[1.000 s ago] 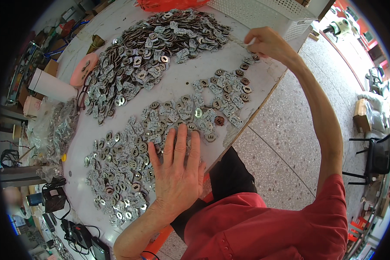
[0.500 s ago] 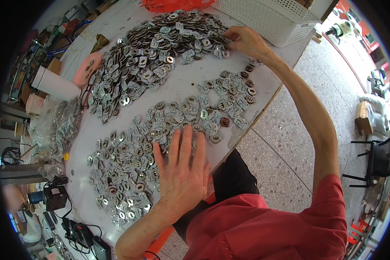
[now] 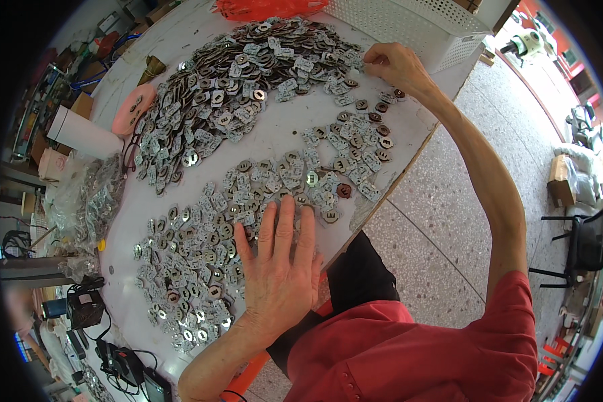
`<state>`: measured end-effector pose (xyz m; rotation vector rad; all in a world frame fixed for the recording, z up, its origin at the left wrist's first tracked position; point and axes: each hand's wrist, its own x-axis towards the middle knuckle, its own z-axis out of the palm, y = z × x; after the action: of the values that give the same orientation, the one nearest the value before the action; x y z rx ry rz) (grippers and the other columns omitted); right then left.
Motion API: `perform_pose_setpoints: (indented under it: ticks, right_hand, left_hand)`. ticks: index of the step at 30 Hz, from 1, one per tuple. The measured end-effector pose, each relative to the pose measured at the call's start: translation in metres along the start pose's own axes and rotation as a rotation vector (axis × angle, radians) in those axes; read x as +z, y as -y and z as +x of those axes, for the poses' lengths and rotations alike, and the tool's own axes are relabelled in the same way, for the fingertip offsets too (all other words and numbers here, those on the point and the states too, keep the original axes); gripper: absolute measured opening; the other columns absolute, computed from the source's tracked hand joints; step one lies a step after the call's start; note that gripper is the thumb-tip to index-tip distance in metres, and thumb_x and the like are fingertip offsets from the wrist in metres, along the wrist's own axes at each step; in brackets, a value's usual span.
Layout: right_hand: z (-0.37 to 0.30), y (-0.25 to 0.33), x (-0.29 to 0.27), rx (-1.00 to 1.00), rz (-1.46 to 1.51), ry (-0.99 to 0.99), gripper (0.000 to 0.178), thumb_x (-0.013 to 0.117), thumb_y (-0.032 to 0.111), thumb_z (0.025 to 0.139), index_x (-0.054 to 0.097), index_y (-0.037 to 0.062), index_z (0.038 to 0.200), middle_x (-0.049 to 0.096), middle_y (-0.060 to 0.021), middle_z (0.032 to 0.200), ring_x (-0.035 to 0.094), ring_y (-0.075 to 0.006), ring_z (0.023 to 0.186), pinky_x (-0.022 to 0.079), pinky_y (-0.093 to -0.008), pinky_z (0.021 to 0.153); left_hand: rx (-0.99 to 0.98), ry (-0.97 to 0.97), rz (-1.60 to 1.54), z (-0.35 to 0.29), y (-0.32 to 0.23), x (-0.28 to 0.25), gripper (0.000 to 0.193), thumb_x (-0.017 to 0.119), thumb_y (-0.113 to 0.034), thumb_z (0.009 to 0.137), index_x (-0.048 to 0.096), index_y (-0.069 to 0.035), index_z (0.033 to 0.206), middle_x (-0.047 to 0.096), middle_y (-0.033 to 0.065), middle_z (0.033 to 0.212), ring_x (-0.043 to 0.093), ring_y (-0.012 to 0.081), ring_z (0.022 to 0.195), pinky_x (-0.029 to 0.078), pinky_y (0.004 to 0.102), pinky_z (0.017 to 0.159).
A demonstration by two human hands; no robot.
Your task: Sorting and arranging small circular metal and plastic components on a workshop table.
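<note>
Small flat metal parts with slotted centres, some silvery and some brown, cover much of the table. A big heap of metal parts [image 3: 208, 94] lies at the far side, and a thinner spread layer [image 3: 201, 248] reaches across the near side. My left hand [image 3: 278, 268] rests flat on the near layer, fingers stretched out and slightly apart. At the heap's right end, my right hand [image 3: 398, 70] has its fingers curled together just beside the outermost parts. Whether anything sits between those fingertips is hidden.
A white perforated basket [image 3: 442, 57] stands at the far right, beside a red plastic bag [image 3: 268, 8]. Along the left are a pink dish [image 3: 134, 110], a white cylinder [image 3: 84, 132], clear plastic bags [image 3: 87, 194] and black adapters with cords [image 3: 120, 362]. The table's edge [image 3: 409, 167] runs down the right.
My right hand has drawn slightly right, away from the heap. Parts that were by its fingertips now lie loose at the heap's right end. My left hand has stayed nearly still.
</note>
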<state>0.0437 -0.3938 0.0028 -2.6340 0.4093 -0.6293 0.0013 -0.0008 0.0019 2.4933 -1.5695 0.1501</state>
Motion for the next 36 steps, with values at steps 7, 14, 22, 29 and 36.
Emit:
perform_pose_setpoints:
  ticks: [7,14,22,29,36]
  right_hand:
    - [-0.027,0.042,-0.011,-0.122,0.212,0.321,0.030,0.074,0.010,0.070,0.072,0.0033,0.100,0.069,-0.0085,0.089,0.065,-0.0198,0.081,0.054,-0.0335,0.070]
    - [-0.027,0.050,-0.001,-0.170,0.188,0.336,0.024,0.072,0.003,0.074,0.072,0.0027,0.098,0.067,-0.0071,0.092,0.063,-0.0177,0.083,0.052,-0.0324,0.075]
    - [-0.033,0.048,-0.014,-0.104,0.089,0.341,0.015,0.070,0.002,0.077,0.071,0.0009,0.092,0.066,-0.0084,0.092,0.064,-0.0205,0.084,0.053,-0.0329,0.075]
    - [-0.046,0.029,-0.029,-0.108,0.044,0.208,0.017,0.069,0.011,0.083,0.071,0.0040,0.098,0.066,-0.0071,0.103,0.063,-0.0204,0.096,0.051,-0.0333,0.085]
    - [-0.056,-0.005,-0.007,-0.091,0.202,0.023,0.030,0.064,0.026,0.091,0.070,0.0048,0.110,0.065,-0.0119,0.114,0.062,-0.0258,0.105,0.049,-0.0365,0.091]
  left_hand:
    - [-0.005,-0.002,0.005,-0.001,0.001,0.000,0.060,0.061,-0.026,0.084,0.046,-0.003,0.138,0.037,0.0200,0.147,0.035,0.0353,0.136,0.015,0.0659,0.109]
    - [-0.010,0.005,0.004,-0.001,0.000,0.000,0.060,0.061,-0.026,0.084,0.046,-0.004,0.138,0.037,0.0196,0.147,0.035,0.0351,0.136,0.015,0.0658,0.109]
    - [-0.008,0.000,0.002,-0.001,0.000,0.000,0.060,0.061,-0.027,0.085,0.046,-0.004,0.138,0.037,0.0192,0.147,0.035,0.0348,0.136,0.015,0.0656,0.109]
    - [-0.008,-0.003,0.020,-0.002,0.001,0.001,0.061,0.062,-0.026,0.084,0.046,-0.004,0.138,0.037,0.0190,0.147,0.035,0.0349,0.136,0.015,0.0657,0.109]
    - [-0.007,0.005,0.019,0.000,0.000,0.001,0.062,0.063,-0.026,0.083,0.045,-0.004,0.139,0.036,0.0186,0.148,0.035,0.0346,0.136,0.015,0.0656,0.109]
